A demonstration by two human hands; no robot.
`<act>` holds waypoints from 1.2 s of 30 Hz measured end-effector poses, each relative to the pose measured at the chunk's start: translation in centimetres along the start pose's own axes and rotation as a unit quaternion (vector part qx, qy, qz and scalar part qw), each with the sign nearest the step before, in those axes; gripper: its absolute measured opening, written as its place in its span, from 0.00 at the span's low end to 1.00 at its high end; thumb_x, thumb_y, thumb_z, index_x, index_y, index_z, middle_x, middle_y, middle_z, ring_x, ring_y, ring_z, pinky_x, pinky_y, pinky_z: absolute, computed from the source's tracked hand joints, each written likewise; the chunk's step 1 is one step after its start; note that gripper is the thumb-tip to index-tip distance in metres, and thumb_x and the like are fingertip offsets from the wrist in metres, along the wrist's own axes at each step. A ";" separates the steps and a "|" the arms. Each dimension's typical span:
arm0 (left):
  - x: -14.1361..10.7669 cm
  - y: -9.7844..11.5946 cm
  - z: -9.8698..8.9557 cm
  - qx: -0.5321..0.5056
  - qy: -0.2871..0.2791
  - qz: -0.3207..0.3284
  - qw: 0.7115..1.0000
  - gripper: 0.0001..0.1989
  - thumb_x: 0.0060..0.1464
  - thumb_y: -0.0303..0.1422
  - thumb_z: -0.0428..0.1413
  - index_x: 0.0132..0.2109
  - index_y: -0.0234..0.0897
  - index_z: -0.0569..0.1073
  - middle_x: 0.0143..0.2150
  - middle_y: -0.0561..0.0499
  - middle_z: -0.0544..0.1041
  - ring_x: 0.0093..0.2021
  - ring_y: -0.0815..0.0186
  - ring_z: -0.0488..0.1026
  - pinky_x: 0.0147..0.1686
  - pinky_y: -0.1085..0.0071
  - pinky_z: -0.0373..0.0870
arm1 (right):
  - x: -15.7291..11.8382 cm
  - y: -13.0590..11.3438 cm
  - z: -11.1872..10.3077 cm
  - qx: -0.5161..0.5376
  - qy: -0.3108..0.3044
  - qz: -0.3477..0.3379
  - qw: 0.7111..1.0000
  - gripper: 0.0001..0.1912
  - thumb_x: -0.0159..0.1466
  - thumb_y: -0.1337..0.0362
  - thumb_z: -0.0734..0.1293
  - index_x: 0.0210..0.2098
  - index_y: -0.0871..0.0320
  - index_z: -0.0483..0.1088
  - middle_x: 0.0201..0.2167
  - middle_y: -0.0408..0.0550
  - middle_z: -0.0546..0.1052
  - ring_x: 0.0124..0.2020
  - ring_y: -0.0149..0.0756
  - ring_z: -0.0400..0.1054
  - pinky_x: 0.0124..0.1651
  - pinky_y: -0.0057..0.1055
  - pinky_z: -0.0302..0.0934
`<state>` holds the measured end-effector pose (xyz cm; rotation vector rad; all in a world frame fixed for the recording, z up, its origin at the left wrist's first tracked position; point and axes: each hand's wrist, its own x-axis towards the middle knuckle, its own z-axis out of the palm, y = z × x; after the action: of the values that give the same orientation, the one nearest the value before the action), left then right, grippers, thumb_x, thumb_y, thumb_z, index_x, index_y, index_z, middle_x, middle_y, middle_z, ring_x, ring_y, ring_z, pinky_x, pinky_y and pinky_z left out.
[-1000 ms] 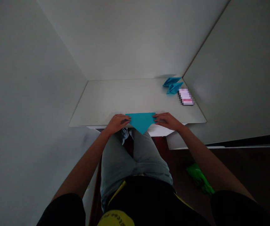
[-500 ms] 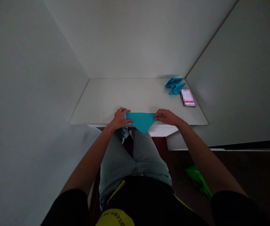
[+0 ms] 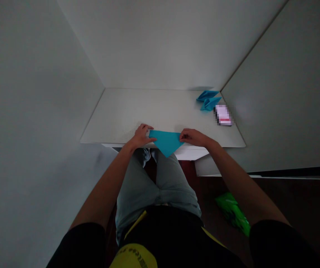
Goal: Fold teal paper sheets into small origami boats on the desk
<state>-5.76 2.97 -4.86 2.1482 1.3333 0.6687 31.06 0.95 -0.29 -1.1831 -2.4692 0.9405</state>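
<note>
A folded sheet of blue paper (image 3: 166, 142) lies at the front edge of the white table, its pointed end hanging over the edge towards me. My left hand (image 3: 142, 135) holds its left corner, thumb on the paper and fingers around the far side. At the right end, my right hand (image 3: 191, 136) pinches the paper near its upper right edge with bent fingers. The fingertips of that hand cover part of the edge, and a small corner shows below them.
Two folded blue paper shapes (image 3: 210, 104) rest at the table's (image 3: 126, 111) back right corner. In front of them lies a phone (image 3: 223, 115) with a blurred screen. Walls close in the back and sides. A green bag (image 3: 232, 212) is on the dark floor at the lower right.
My right hand has shifted slightly left along the paper, and its right corner now shows below the fingers. The left hand keeps its hold. The camera view has tilted a little.
</note>
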 end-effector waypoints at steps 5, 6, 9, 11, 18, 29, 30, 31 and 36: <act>0.1 0.2 -0.1 0.003 -0.004 -0.001 1.000 0.28 0.52 0.45 0.73 0.56 0.42 0.78 0.58 0.43 0.72 0.59 0.51 0.72 0.64 0.50 0.72 | -1.7 0.9 0.8 -0.014 0.069 0.004 0.998 0.18 0.72 0.48 0.68 0.50 0.52 0.81 0.47 0.56 0.77 0.47 0.49 0.74 0.54 0.49 0.71; 0.1 0.2 -0.1 0.004 -0.005 0.000 1.000 0.27 0.52 0.45 0.73 0.56 0.41 0.78 0.57 0.43 0.72 0.59 0.51 0.72 0.64 0.50 0.72 | -2.2 1.2 1.0 -0.023 0.093 0.006 0.995 0.20 0.71 0.46 0.69 0.53 0.52 0.80 0.49 0.57 0.77 0.50 0.52 0.73 0.58 0.52 0.71; 0.2 0.2 -0.1 0.006 -0.006 0.003 1.000 0.25 0.52 0.45 0.73 0.53 0.40 0.79 0.56 0.43 0.72 0.58 0.52 0.72 0.64 0.50 0.73 | -3.2 2.2 2.0 -0.055 0.153 0.025 0.986 0.28 0.70 0.43 0.71 0.63 0.51 0.76 0.57 0.60 0.74 0.60 0.58 0.69 0.67 0.60 0.65; 0.2 0.2 0.0 0.007 -0.005 0.003 1.000 0.24 0.52 0.45 0.73 0.52 0.40 0.79 0.55 0.43 0.72 0.58 0.52 0.72 0.63 0.49 0.73 | -3.3 2.8 2.4 -0.068 0.170 0.039 0.982 0.33 0.69 0.41 0.71 0.67 0.50 0.72 0.61 0.61 0.71 0.64 0.60 0.66 0.70 0.62 0.62; 0.0 0.2 -0.1 0.004 -0.004 0.007 1.000 0.25 0.52 0.44 0.73 0.54 0.43 0.79 0.57 0.44 0.72 0.60 0.51 0.72 0.65 0.48 0.72 | -1.3 2.9 2.5 -0.084 0.130 0.041 0.987 0.32 0.67 0.40 0.73 0.66 0.44 0.74 0.62 0.58 0.71 0.65 0.63 0.67 0.68 0.62 0.63; 0.2 0.4 -0.1 0.019 -0.021 0.002 1.000 0.20 0.52 0.43 0.73 0.49 0.43 0.81 0.59 0.44 0.74 0.62 0.49 0.72 0.67 0.47 0.68 | -0.3 2.3 2.0 -0.044 0.115 0.051 0.991 0.28 0.66 0.43 0.75 0.60 0.48 0.76 0.58 0.57 0.74 0.56 0.57 0.72 0.64 0.61 0.66; 0.2 0.4 -0.2 0.017 -0.023 0.002 1.000 0.19 0.52 0.43 0.73 0.48 0.43 0.81 0.59 0.44 0.75 0.61 0.49 0.73 0.66 0.47 0.68 | -0.3 2.2 2.1 -0.038 0.123 0.056 0.990 0.30 0.66 0.43 0.75 0.62 0.49 0.75 0.57 0.57 0.74 0.54 0.56 0.73 0.63 0.61 0.66; 0.3 0.5 -0.2 0.015 -0.025 0.004 1.000 0.18 0.52 0.43 0.73 0.47 0.43 0.81 0.59 0.44 0.76 0.61 0.49 0.73 0.66 0.47 0.68 | -0.3 2.2 2.2 -0.035 0.132 0.063 0.989 0.32 0.65 0.43 0.75 0.64 0.50 0.74 0.58 0.58 0.73 0.53 0.55 0.74 0.63 0.60 0.67; 0.3 0.9 -0.4 0.000 -0.033 0.003 0.999 0.19 0.51 0.43 0.72 0.47 0.44 0.79 0.53 0.47 0.82 0.56 0.50 0.76 0.63 0.47 0.70 | -0.2 2.4 2.8 -0.043 0.160 0.071 0.984 0.33 0.64 0.41 0.76 0.64 0.49 0.76 0.56 0.57 0.73 0.52 0.55 0.75 0.61 0.58 0.70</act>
<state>-5.35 2.97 -3.97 2.1568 1.2938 0.5954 31.33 0.67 -4.00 -1.4288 -2.2127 0.6227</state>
